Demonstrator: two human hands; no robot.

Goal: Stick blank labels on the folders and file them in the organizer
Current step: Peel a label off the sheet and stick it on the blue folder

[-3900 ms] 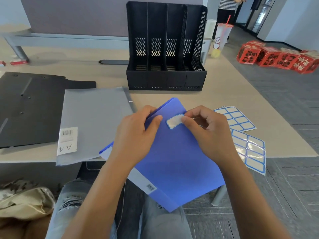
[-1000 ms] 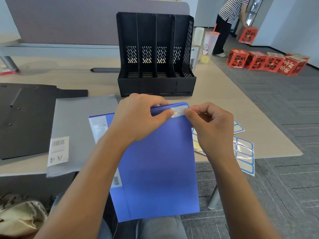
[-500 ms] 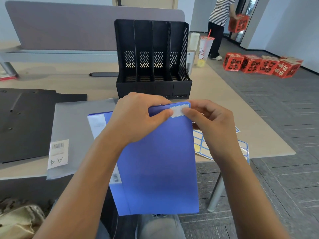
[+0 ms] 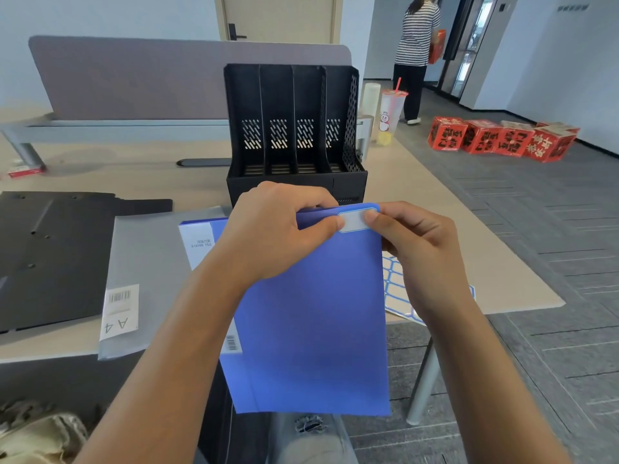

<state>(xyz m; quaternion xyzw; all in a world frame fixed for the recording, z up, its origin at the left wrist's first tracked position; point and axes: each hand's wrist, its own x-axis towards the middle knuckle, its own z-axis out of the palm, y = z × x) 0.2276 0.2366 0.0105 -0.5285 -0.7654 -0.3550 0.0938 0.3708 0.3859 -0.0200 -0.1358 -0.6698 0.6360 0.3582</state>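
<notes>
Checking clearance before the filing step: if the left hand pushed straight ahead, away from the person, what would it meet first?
Probably the black file organizer: its low front wall stands right behind the left hand, which grips the blue folder at its top edge. The gap between them cannot be judged from this view.

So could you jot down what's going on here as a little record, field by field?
activity: sticking a blank label near the top right corner of a blue folder
left hand: grips the folder's top edge, thumb by the label
right hand: grips the folder's corner, thumb on the label
organizer: black, four slots, no folders in it
label sheets: on the table, partly hidden by the right hand
grey folder: flat on the table, at left
</notes>
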